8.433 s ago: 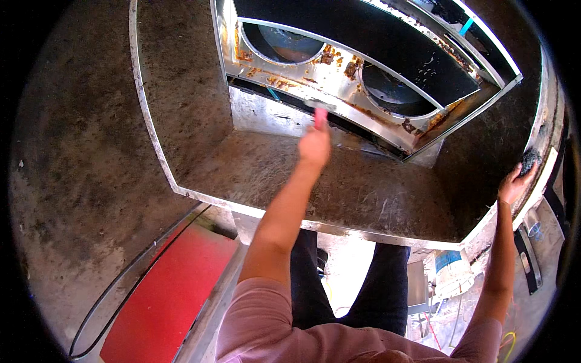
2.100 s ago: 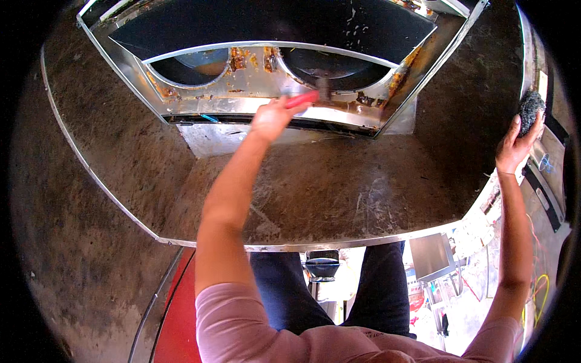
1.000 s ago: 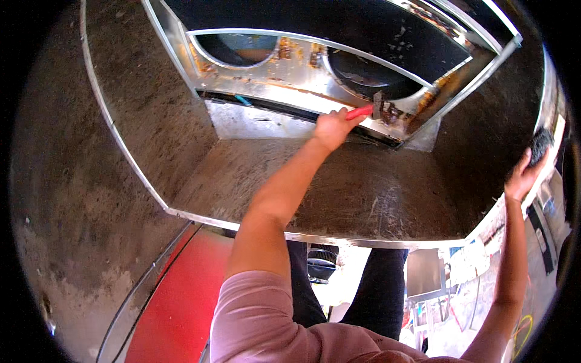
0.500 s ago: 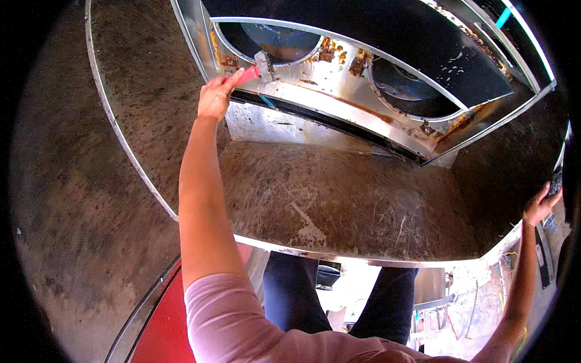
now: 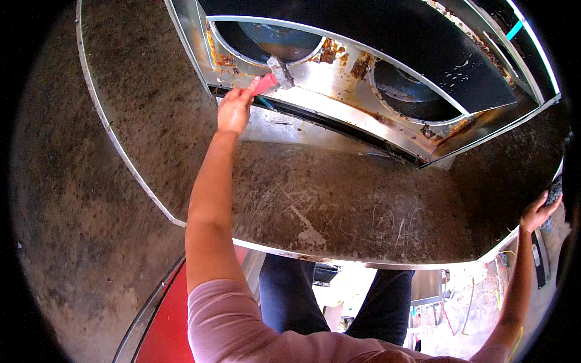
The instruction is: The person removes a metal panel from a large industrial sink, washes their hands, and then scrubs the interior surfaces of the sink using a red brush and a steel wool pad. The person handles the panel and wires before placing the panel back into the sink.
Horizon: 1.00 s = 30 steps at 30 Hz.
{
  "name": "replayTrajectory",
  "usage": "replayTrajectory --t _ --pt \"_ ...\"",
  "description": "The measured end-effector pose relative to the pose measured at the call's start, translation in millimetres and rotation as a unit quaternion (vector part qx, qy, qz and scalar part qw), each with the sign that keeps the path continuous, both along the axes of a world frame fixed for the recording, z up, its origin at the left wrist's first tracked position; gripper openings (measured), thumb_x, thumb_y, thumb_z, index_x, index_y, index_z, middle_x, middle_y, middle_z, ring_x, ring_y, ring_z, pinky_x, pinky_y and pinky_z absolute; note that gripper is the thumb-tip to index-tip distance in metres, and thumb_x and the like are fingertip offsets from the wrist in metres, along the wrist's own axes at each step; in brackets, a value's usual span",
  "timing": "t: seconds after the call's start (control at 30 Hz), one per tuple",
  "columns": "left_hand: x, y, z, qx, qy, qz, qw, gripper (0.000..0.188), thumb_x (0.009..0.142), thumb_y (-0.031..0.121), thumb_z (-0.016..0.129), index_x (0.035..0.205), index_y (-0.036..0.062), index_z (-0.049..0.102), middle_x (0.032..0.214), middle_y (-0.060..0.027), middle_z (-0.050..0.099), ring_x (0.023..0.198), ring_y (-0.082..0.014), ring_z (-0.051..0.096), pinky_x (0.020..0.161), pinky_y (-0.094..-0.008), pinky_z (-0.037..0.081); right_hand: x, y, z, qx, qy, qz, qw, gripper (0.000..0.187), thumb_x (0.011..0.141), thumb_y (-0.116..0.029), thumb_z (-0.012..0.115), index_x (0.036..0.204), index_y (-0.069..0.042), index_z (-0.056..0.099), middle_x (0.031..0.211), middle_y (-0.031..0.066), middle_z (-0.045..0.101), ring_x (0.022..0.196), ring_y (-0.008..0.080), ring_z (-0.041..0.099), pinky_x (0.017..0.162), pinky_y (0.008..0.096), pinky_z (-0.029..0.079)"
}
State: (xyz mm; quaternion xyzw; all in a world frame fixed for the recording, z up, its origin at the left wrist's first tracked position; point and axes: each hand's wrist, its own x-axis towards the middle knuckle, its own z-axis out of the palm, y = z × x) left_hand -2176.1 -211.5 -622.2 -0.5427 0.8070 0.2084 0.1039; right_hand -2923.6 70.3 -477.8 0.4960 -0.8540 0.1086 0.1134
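Note:
My left hand (image 5: 236,112) is wrapped around the red handle of a scraper (image 5: 265,83). The scraper's broad grey blade is smeared with grime. It lies against a shiny metal panel (image 5: 318,78), just below the left of two round openings. Brown, rust-coloured residue clings to the panel around both openings. Far out at the right, my right hand (image 5: 535,213) is closed on a dark, rough-looking lump (image 5: 555,189) beside the metal edge. What kind of thing that lump is, I cannot make out.
The panel sits within a large metal hood (image 5: 339,199) with scratched brown inner surfaces and a bright rim. A dark glossy sheet (image 5: 387,42) covers the part above the openings. Below are a red surface (image 5: 163,327) and floor (image 5: 484,308) strewn with wires.
My left hand has slid the scraper a short way right and slightly down along the panel. My right hand stays near the same edge, still holding the dark lump.

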Motion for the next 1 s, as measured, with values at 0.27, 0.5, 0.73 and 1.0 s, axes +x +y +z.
replayTrajectory --t 0.27,0.5,0.73,1.0 --pt "-79 41 -18 0.002 0.012 -0.116 0.993 0.060 0.086 0.008 0.058 0.138 0.0355 0.045 0.092 -0.0124 0.060 0.089 -0.0324 0.060 0.080 -0.0423 0.049 -1 0 2 0.026 -0.012 -0.047 0.999 0.060 0.097 -0.036 0.051 0.144 -0.003 0.031 0.140 0.0262 0.041 0.125 0.0420 0.046 0.102 0.0441 0.038" --pt "-44 56 -12 -0.010 0.036 0.076 0.996 0.052 0.087 0.017 0.060 0.136 0.0294 0.049 0.093 -0.0141 0.059 0.089 -0.0334 0.059 0.079 -0.0441 0.050 14 -11 4 0.021 -0.023 -0.059 0.998 0.064 0.097 -0.041 0.049 0.146 -0.005 0.028 0.140 0.0271 0.042 0.124 0.0444 0.046 0.100 0.0472 0.040" --pt "-72 80 -9 -0.001 0.183 0.418 0.890 0.057 0.098 0.021 0.049 0.149 0.0239 0.026 0.087 -0.0109 0.057 0.070 -0.0212 0.059 0.062 -0.0362 0.050 -10 3 2 0.016 0.072 0.015 0.997 0.064 0.096 -0.039 0.051 0.143 0.000 0.031 0.140 0.0285 0.039 0.127 0.0447 0.042 0.104 0.0493 0.037" --pt "-126 53 -68 0.036 0.217 0.586 0.780 0.057 0.101 0.020 0.043 0.152 0.0185 0.017 0.088 -0.0117 0.061 0.064 -0.0184 0.058 0.053 -0.0336 0.048 -10 -5 -2 0.041 0.064 -0.001 0.997 0.065 0.097 -0.040 0.050 0.143 0.000 0.028 0.140 0.0294 0.039 0.126 0.0450 0.043 0.102 0.0514 0.039"
